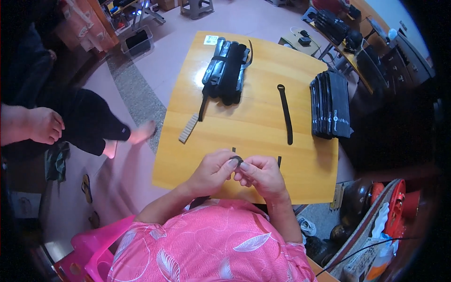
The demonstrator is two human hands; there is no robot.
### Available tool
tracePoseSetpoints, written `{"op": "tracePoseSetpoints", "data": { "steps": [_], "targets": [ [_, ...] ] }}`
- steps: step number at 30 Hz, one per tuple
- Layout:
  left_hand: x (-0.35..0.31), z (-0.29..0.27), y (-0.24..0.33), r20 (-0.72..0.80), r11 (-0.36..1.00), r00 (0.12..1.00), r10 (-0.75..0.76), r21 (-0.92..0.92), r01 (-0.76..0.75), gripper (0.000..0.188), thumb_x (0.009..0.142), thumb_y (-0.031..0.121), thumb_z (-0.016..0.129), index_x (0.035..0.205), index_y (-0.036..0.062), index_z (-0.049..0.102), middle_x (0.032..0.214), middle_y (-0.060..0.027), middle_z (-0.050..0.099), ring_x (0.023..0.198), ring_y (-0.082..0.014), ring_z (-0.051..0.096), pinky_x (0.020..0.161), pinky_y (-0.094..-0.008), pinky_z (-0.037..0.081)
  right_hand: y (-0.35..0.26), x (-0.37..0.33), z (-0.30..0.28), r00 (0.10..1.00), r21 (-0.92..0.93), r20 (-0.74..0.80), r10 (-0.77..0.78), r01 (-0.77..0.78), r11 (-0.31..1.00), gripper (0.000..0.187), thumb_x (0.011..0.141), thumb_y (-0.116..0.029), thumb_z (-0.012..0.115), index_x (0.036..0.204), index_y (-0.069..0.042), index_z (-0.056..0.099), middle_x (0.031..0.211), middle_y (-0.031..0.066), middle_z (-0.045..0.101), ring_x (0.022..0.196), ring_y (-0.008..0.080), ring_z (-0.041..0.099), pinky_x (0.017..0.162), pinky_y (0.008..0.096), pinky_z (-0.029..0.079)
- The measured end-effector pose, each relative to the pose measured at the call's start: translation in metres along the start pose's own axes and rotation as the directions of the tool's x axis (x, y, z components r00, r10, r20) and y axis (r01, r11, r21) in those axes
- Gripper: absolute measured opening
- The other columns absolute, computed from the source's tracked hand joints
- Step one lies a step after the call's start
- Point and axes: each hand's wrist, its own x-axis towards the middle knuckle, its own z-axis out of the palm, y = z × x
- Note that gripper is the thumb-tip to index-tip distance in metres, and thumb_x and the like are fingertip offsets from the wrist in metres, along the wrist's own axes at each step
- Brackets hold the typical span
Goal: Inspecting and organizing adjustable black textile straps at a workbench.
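Near the front of the wooden table, my left hand and my right hand meet, fingertips pinching the dark curved end of a black strap. Most of that strap is hidden by my fingers. Short black strip ends show just beyond each hand; whether they belong to the held piece I cannot tell. Farther off, a black strap with a slotted round end lies flat. Left of it rests a bundle of black straps and shiny packs, with a ribbed beige strip close by.
A stack of dark flat packs stands at the table's right edge. Another person's hand and bare feet are at the left. A pink chair is by my left side; dark round pots and red items sit at lower right.
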Motion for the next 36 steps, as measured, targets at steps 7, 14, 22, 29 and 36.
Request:
{"op": "tracePoseSetpoints", "data": {
  "steps": [7, 14, 22, 29, 36],
  "targets": [
    [-0.001, -0.001, 0.002, 0.003, 0.991, 0.997, 0.083, 0.101, -0.083, 0.018, 0.095, 0.010, 0.046, 0.089, -0.0001, 0.060, 0.075, -0.0071, 0.053, 0.068, -0.0153, 0.055, 0.061, -0.0290, 0.044, -0.001, -0.002, 0.001, 0.997, 0.006, 0.029, 0.073, -0.073, 0.997, 0.017, 0.092, -0.011, 0.057, 0.090, 0.002, 0.067, 0.079, 0.0063, 0.067, 0.064, 0.0079, 0.059, 0.056, 0.0187, 0.045],
    [-0.004, 0.012, -0.003, -0.084, 0.916, 0.957, 0.279, 0.323, -0.238, 0.010, 0.090, 0.009, 0.053, 0.089, -0.0002, 0.057, 0.077, -0.0136, 0.054, 0.069, -0.0276, 0.058, 0.060, -0.0363, 0.045, 0.010, -0.012, 0.007, 0.998, 0.078, -0.053, -0.034, 0.038, 0.996, 0.016, 0.092, -0.009, 0.055, 0.088, 0.004, 0.065, 0.076, 0.0065, 0.065, 0.064, 0.0102, 0.059, 0.055, 0.0212, 0.045],
    [-0.004, 0.028, -0.007, -0.104, 0.844, 0.919, 0.381, 0.446, -0.299, 0.009, 0.086, 0.010, 0.056, 0.089, 0.0012, 0.056, 0.077, -0.0167, 0.053, 0.070, -0.0351, 0.056, 0.059, -0.0417, 0.044, 0.007, -0.020, 0.008, 0.964, -0.333, -0.208, -0.165, 0.089, 0.939, 0.014, 0.091, -0.007, 0.054, 0.083, 0.002, 0.062, 0.069, 0.0028, 0.061, 0.061, 0.0078, 0.056, 0.055, 0.0208, 0.044],
    [0.000, 0.022, 0.009, -0.100, 0.884, 0.947, 0.306, 0.398, -0.243, 0.011, 0.089, 0.012, 0.053, 0.089, 0.0023, 0.058, 0.079, -0.0165, 0.057, 0.071, -0.0356, 0.059, 0.061, -0.0424, 0.047, 0.010, -0.016, 0.008, 0.939, -0.432, -0.137, -0.315, 0.229, 0.872, 0.014, 0.093, -0.007, 0.052, 0.085, 0.001, 0.060, 0.072, 0.0011, 0.059, 0.063, 0.0071, 0.054, 0.056, 0.0215, 0.044],
    [0.000, 0.025, 0.006, -0.091, 0.923, 0.958, 0.271, 0.308, -0.232, 0.011, 0.090, 0.008, 0.052, 0.090, -0.0013, 0.059, 0.073, -0.0136, 0.054, 0.065, -0.0271, 0.058, 0.058, -0.0362, 0.046, 0.022, -0.019, 0.010, 0.877, -0.535, -0.118, -0.467, 0.340, 0.773, 0.014, 0.095, -0.010, 0.051, 0.089, 0.001, 0.058, 0.075, 0.0027, 0.059, 0.067, 0.0091, 0.053, 0.061, 0.0233, 0.046]
  ]
}}
